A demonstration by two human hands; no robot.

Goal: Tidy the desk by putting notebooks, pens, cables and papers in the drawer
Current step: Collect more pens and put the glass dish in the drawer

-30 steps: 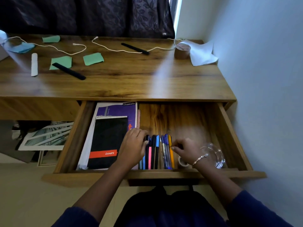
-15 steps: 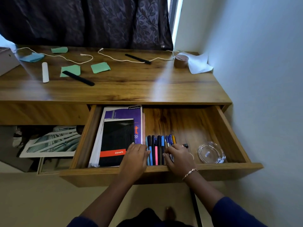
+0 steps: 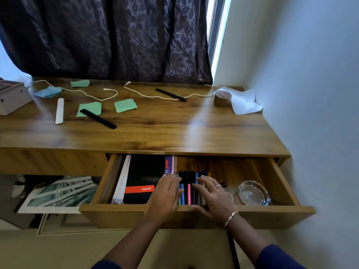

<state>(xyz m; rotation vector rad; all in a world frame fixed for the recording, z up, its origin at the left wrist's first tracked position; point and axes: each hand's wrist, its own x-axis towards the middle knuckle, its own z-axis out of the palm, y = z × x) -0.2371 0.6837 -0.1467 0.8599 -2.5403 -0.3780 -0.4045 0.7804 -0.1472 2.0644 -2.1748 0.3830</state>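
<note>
Both hands are in the drawer (image 3: 252, 215). My left hand (image 3: 165, 197) lies flat over the seam between the notebooks (image 3: 143, 177) and the pen row (image 3: 188, 192). My right hand (image 3: 211, 195) lies flat on the row's right side, thumb at the drawer front. Fingers on both are released and roughly straight, pressing the pens, nothing grasped.

Step in hand, as I read it, is squaring up the pens:
- Close the row from both sides with flat fingers, no pinching, so none rolls or rides up.
- Keep the pens parallel to the drawer side and tight against the notebooks. That leaves the right half free for cables and papers.
- Mind the glass dish (image 3: 252, 193) just beside my right hand; a sideways sweep would knock it.
- There's a small dark item at my right fingertips; I can't tell what it is.

Left on the worktop (image 3: 174, 131): two black pens (image 3: 98, 119), a white stick (image 3: 59, 110), white cables (image 3: 87, 94), green slips (image 3: 125, 105), a blue slip (image 3: 47, 92), and a white sheet (image 3: 244, 102) by the wall. I judge the task to be roughly partway.
</note>
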